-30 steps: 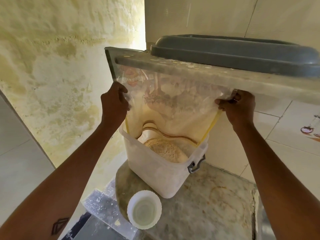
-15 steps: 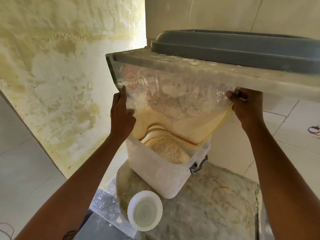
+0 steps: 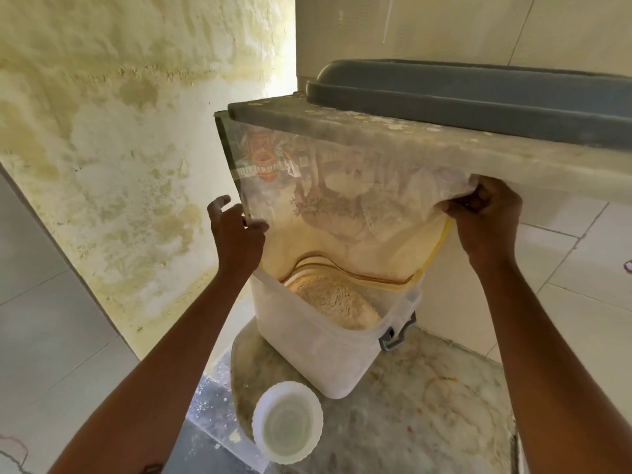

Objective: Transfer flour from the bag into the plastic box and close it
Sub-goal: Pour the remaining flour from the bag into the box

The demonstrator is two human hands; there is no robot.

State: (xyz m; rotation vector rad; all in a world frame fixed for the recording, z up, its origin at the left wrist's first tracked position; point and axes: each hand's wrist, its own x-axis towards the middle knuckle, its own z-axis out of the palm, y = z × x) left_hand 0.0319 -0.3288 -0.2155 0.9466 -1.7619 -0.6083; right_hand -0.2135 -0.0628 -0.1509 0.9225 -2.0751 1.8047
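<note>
- My right hand [image 3: 485, 213] is clenched on a bunched fold of the flour bag [image 3: 342, 213] at its upper right, fingers curled tight round the plastic just under the stone ledge [image 3: 444, 145].
- My left hand [image 3: 236, 227] pinches the bag's left edge between thumb and fingers; the fingertips look partly lifted, though I cannot tell from this angle how firm that pinch is.
- Against the frame half a second ago, my left hand has slid off the bag's face to its edge and my right has gathered more plastic into its fist. The bag's yellow-trimmed mouth hangs lower on the right.
- The bag hangs upside down between my two hands, its mouth dipping inside the far rim of the plastic box [image 3: 325, 350].
- The box stands directly below and between my hands, on the marble slab [image 3: 427, 405], with a heap of flour [image 3: 331, 299] inside it.
- A grey latch [image 3: 396, 336] hangs on the box's right side.
- A round white lid [image 3: 287, 422] lies on the slab near me, just beside the box's near corner.
- A grey plastic tub [image 3: 478, 97] sits on the ledge, above and beyond the bag.
- A stained yellowish wall [image 3: 119, 148] fills the left side.
</note>
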